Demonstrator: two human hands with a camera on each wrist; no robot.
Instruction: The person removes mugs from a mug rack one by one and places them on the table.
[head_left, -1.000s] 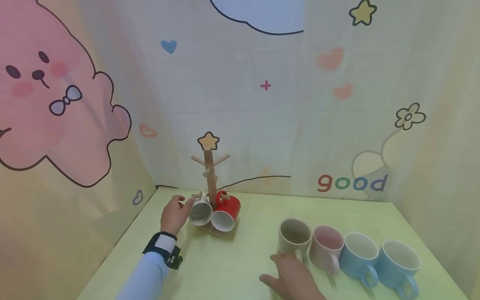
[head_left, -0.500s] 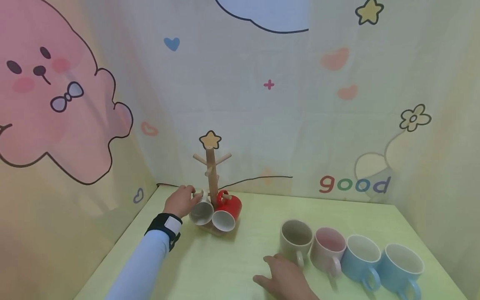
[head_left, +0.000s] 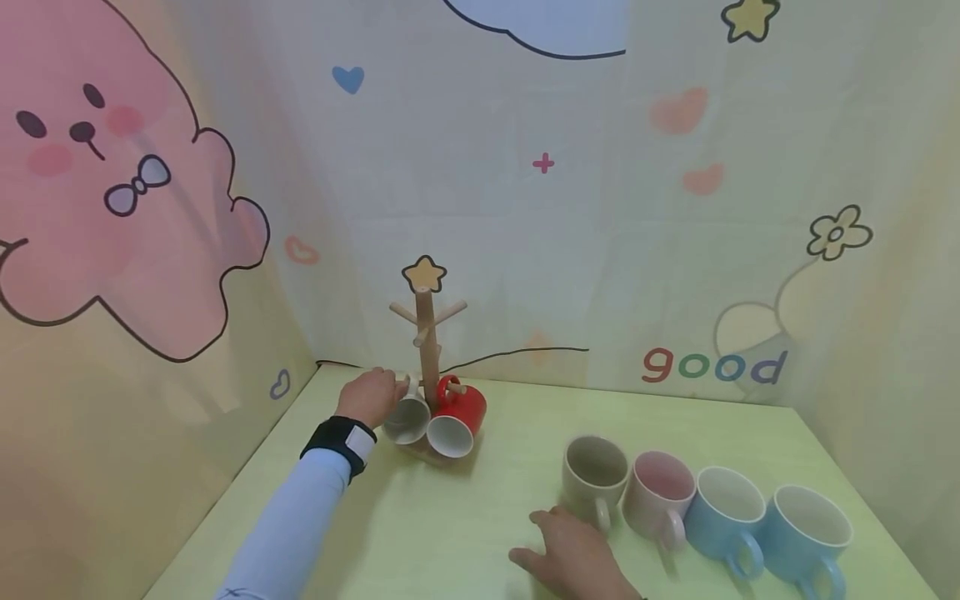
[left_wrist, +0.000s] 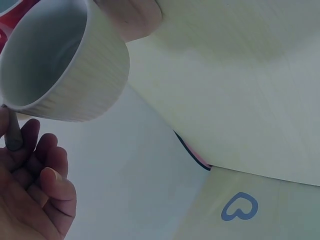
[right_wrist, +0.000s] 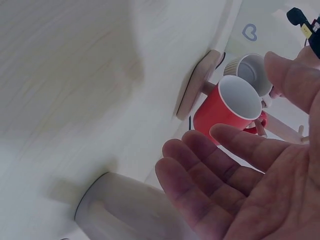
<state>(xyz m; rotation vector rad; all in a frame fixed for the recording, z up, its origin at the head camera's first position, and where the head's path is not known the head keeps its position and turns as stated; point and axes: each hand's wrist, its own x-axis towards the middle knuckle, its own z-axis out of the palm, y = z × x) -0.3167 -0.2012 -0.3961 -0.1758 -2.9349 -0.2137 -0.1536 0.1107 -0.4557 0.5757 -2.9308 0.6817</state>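
In the head view a white ribbed mug (head_left: 407,419) hangs by its handle on a low peg of the wooden mug tree (head_left: 428,350). My left hand (head_left: 370,398) is at that mug's handle side. In the left wrist view its fingers (left_wrist: 57,185) are curled around the peg's end (left_wrist: 13,134), beside the mug's rim; whether they pinch the handle is hidden. A red mug (head_left: 459,419) hangs on the neighbouring peg. My right hand (head_left: 573,554) hovers beside a grey-beige mug (head_left: 595,475), fingers relaxed and spread, holding nothing in the right wrist view.
Right of the grey-beige mug stand a pink mug (head_left: 658,496) and two blue mugs, one (head_left: 723,517) beside the other (head_left: 798,533), all upright, handles toward me. The mug tree's upper pegs (head_left: 450,312) carry no mugs. A printed curtain (head_left: 487,208) stands behind the table.
My left hand has moved right and slightly up, from beside the white mug to its handle. The right hand has shifted slightly left. The mugs keep their places; the view drifts slightly.
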